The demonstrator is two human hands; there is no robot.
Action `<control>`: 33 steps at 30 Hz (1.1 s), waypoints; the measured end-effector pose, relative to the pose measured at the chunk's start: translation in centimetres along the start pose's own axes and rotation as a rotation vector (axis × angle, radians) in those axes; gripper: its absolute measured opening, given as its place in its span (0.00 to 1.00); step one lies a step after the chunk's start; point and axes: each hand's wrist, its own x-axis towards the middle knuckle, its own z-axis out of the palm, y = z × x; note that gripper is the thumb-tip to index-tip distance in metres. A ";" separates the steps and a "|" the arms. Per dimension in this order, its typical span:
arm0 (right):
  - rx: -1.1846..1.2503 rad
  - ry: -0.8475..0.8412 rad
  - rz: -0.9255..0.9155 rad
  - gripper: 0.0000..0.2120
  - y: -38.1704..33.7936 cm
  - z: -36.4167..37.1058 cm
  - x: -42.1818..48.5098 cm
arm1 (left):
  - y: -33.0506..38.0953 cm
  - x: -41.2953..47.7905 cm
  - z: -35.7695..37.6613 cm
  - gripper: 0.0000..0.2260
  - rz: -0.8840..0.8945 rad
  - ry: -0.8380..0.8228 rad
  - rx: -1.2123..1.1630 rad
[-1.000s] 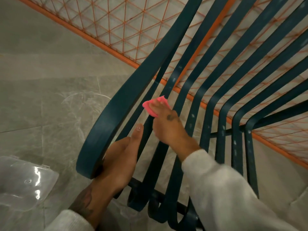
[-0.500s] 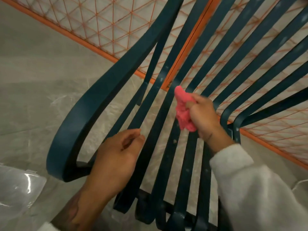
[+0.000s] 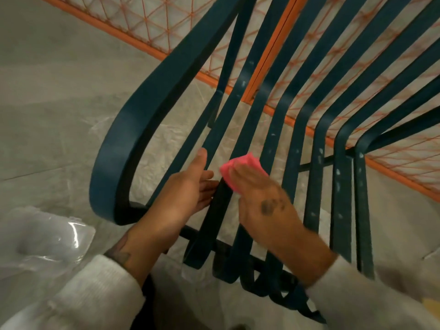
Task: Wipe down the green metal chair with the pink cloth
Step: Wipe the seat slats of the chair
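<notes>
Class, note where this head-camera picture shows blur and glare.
Head view: the right hand and pink cloth are motion-blurred; glare streaks the clear plastic sheet at lower left; wide-angle distortion may exaggerate the curve of the chair slats.

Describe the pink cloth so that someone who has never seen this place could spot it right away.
Start at the green metal chair, with its fan of long dark slats over the grey floor. Near the slats' lower end, two hands meet; the right hand presses the pink cloth flat against a slat. It is the only bright pink, soft, crumpled thing among hard dark bars.
</notes>
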 end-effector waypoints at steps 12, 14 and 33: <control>-0.097 -0.128 0.177 0.31 1.8 -3.1 6.3 | -0.3 0.7 -0.2 0.35 0.018 0.038 -0.035; -0.078 -0.142 0.284 0.31 2.9 -4.7 9.7 | -0.3 0.7 -0.3 0.33 0.019 0.026 -0.044; 0.494 -0.017 0.139 0.19 -2.5 -1.2 -1.3 | -1.2 -1.8 0.3 0.22 0.237 0.049 0.343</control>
